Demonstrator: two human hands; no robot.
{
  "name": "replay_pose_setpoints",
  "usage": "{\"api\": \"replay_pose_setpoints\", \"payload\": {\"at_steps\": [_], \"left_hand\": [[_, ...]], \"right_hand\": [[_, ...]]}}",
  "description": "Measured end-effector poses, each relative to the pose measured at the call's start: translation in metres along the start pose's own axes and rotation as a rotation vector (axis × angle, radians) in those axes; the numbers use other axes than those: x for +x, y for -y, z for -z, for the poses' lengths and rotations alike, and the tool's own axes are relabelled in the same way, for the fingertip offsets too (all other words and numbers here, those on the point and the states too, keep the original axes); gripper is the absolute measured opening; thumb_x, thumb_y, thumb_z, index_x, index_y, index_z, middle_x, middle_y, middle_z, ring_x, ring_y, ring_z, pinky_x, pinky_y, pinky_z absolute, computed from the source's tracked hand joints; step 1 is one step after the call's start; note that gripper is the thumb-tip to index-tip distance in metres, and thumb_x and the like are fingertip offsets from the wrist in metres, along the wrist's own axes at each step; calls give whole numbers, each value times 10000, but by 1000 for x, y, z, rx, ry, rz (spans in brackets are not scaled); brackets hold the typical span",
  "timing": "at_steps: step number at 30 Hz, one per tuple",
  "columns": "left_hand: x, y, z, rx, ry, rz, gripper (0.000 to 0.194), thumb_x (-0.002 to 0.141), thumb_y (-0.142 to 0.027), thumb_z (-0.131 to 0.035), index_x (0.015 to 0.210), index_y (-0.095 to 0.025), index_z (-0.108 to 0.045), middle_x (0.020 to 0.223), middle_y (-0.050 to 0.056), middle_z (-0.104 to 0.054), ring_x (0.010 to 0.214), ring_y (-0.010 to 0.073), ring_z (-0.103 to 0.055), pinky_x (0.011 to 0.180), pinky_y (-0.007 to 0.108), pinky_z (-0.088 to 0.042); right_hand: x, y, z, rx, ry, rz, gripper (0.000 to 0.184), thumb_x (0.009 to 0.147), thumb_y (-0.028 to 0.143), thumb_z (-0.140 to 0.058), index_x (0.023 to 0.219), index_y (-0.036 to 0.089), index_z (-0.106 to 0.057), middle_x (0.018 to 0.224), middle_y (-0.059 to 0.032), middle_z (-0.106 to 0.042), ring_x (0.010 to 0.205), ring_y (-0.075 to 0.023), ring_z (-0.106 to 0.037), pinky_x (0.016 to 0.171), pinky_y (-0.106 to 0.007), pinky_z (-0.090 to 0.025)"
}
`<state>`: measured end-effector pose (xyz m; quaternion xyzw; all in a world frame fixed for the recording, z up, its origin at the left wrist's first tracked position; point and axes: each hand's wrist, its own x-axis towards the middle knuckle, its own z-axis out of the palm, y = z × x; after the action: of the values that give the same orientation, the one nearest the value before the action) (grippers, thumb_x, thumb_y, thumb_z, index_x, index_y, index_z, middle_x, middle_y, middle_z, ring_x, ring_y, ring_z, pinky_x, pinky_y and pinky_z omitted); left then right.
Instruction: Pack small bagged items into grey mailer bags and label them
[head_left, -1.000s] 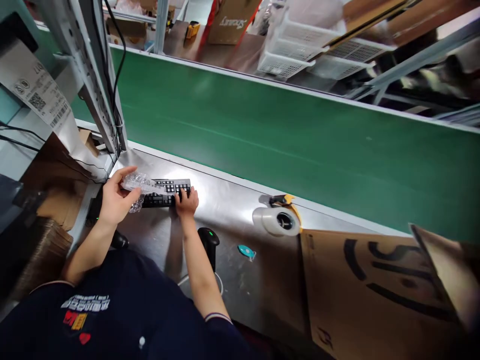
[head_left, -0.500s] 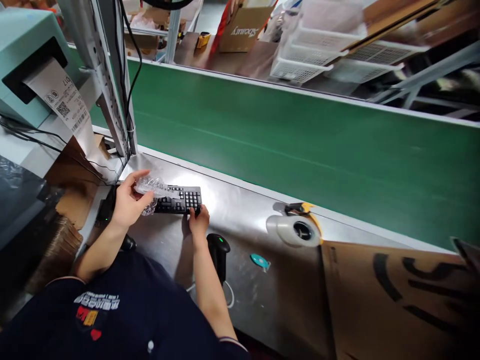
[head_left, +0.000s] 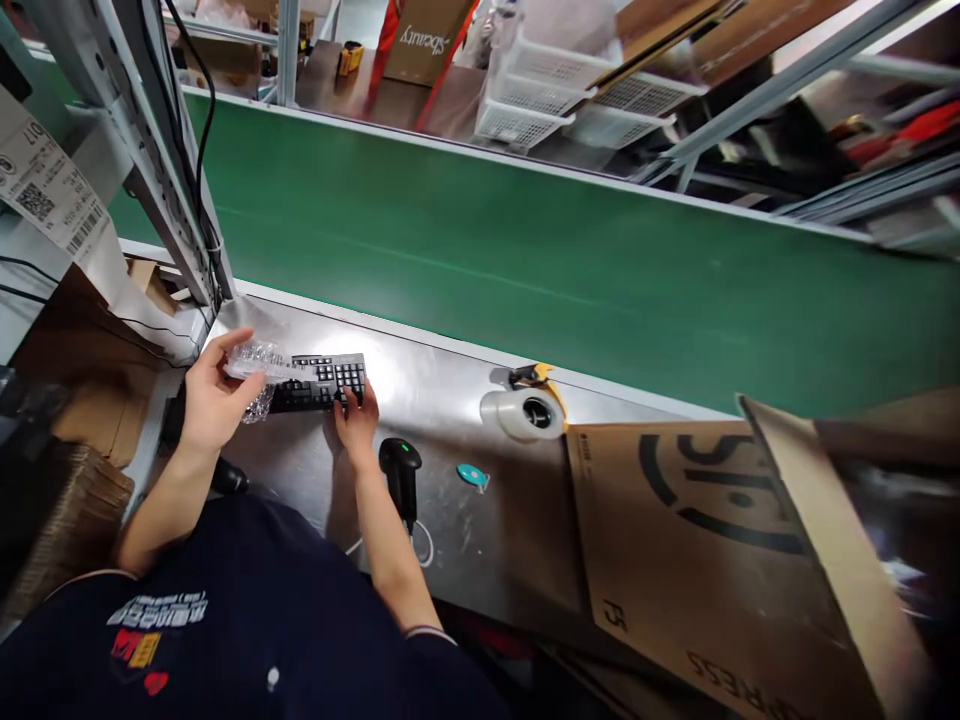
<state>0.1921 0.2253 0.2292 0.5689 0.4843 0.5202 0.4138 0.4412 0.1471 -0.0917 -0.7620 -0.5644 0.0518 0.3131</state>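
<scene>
My left hand (head_left: pixel 210 400) is closed around a small item wrapped in clear bubble wrap (head_left: pixel 253 365), held just above the left end of a black keyboard (head_left: pixel 319 381). My right hand (head_left: pixel 354 418) rests on the keyboard's right end with its fingers spread over the number keys. The keyboard lies on a shiny metal worktable (head_left: pixel 450 500) next to a grey upright post.
A black barcode scanner (head_left: pixel 400 472) with a green light stands near my right forearm. A tape dispenser (head_left: pixel 525 410) and a small teal disc (head_left: pixel 472 477) lie further right. An open cardboard box (head_left: pixel 720 540) fills the right side. A green conveyor belt (head_left: pixel 562 270) runs behind; a label printer strip (head_left: pixel 45 185) hangs at left.
The view has swung about, so everything shifts in frame. My right hand has stayed on the keyboard's right end, its fingers shifting over the keys. My left hand still holds the wrapped item.
</scene>
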Motion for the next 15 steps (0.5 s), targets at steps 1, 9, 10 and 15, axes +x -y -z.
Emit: {"api": "replay_pose_setpoints", "payload": {"at_steps": [1,9,10,15], "left_hand": [[0,0,1,4,-6,-2,513,735,-297,-858,1228,-202,-751,1186,82,-778,1056,238,-741,843,319,-643],[1,1,0,-5,-6,10,509,730,-288,-850,1223,-201,-754,1178,81,-780,1039,227,-741,795,280,-633],[1,1,-1,-15,-8,16,507,728,-282,-850,1220,-202,-756,1177,80,-783,1026,223,-741,782,274,-630],[-1,-2,-2,-38,-16,39,491,720,-270,-844,1200,-203,-767,1167,83,-790,972,207,-740,741,258,-618]], "right_hand": [[3,0,-2,-7,3,-2,348,1050,424,-566,1303,237,-714,1692,-165,-428,1566,-346,-403,1237,-580,-448],[44,-2,-7,7,82,-144,479,1028,420,-557,1437,178,-609,1475,-191,-678,1494,-379,-486,1299,-716,-252],[49,-2,-7,12,90,-161,496,1026,429,-549,1447,171,-597,1429,-187,-705,1481,-386,-496,1299,-738,-222],[43,-11,-3,58,-46,-228,637,1020,549,-482,1466,99,-540,1461,-273,-638,1440,-415,-504,1271,-708,-276]]}}
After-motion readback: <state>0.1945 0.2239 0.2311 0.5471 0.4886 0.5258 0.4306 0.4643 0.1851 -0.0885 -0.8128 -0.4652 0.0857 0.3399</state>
